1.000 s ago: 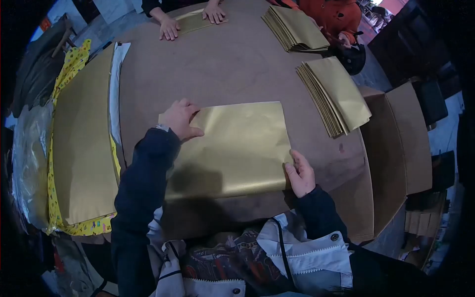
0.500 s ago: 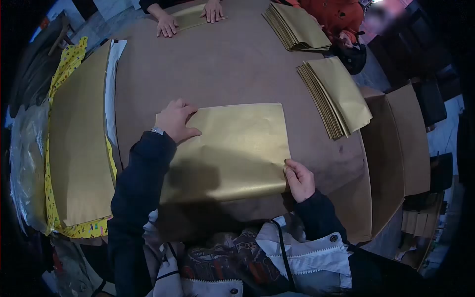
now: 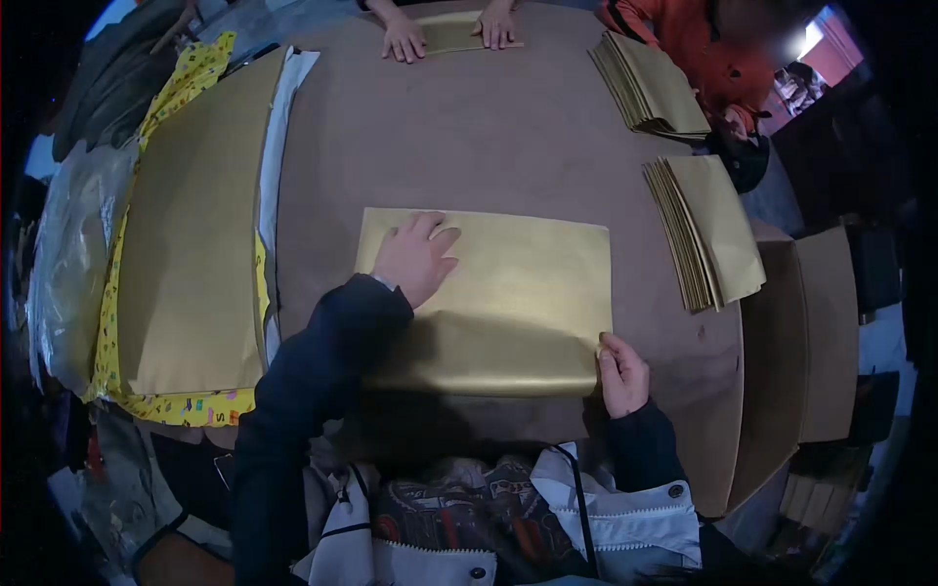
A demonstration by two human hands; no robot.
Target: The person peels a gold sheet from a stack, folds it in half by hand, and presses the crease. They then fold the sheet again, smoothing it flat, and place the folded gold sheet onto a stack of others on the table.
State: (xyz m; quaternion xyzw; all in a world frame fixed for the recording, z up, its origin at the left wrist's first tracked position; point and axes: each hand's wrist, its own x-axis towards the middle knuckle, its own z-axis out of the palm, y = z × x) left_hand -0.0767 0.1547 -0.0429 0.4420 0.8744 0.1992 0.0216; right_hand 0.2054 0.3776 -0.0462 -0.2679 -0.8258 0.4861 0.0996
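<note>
A sheet of gold paper point(image 3: 518, 293), apparently folded over with its rounded fold along the near side, lies in front of me on the brown tabletop. My left hand point(image 3: 418, 259) rests flat on its upper left part, fingers spread. At the lower right edge, my right hand point(image 3: 623, 374) pinches the sheet's corner between thumb and fingers. Left of my forearm is a large stack of flat gold sheets point(image 3: 200, 234) on yellow patterned wrapping point(image 3: 186, 408).
Two piles of folded gold paper, a nearer pile point(image 3: 718, 230) and a farther pile point(image 3: 653, 86), lie at the right. An open cardboard box point(image 3: 821, 332) stands beside the table point(image 3: 469, 146). Across it, another person's hands point(image 3: 403, 37) press on gold paper. A person in orange point(image 3: 650, 21) is at the far right.
My left hand has turned and shifted onto the sheet from its left edge, fingers now spread forward. My right hand keeps its pinch. The camera view has swung, so everything appears farther right.
</note>
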